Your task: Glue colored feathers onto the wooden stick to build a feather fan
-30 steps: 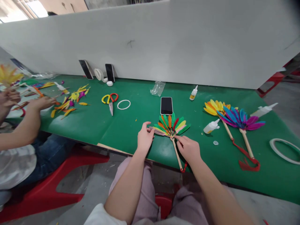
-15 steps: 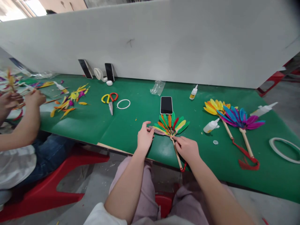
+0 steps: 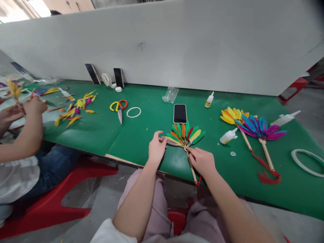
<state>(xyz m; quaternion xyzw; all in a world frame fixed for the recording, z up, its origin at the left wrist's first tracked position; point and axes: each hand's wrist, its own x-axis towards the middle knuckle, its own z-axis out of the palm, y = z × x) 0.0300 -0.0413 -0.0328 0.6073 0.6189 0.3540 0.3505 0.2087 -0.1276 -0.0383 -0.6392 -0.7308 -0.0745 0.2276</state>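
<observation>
A feather fan (image 3: 186, 135) with green, orange, red and yellow feathers lies on the green table in front of me. Its wooden handle points toward me and ends in a red cord. My left hand (image 3: 157, 147) is closed on a pale pinkish feather (image 3: 173, 141) at the fan's left side. With the fingers of my right hand (image 3: 201, 159), I press on the fan where the feathers meet the handle. Just beyond the fan lies a phone (image 3: 180, 113), screen up.
To the right lie a yellow feather fan (image 3: 234, 115), a blue and purple one (image 3: 262, 128), glue bottles (image 3: 227, 136) and a white ring (image 3: 306, 163). Scissors (image 3: 119, 111) and loose feathers (image 3: 76, 108) lie left. A co-worker's hands (image 3: 35, 104) hold yellow feathers at far left.
My hands and the fan in front of me stay in place. At far left the co-worker's hands have shifted slightly, and the yellow feathers in them have turned.
</observation>
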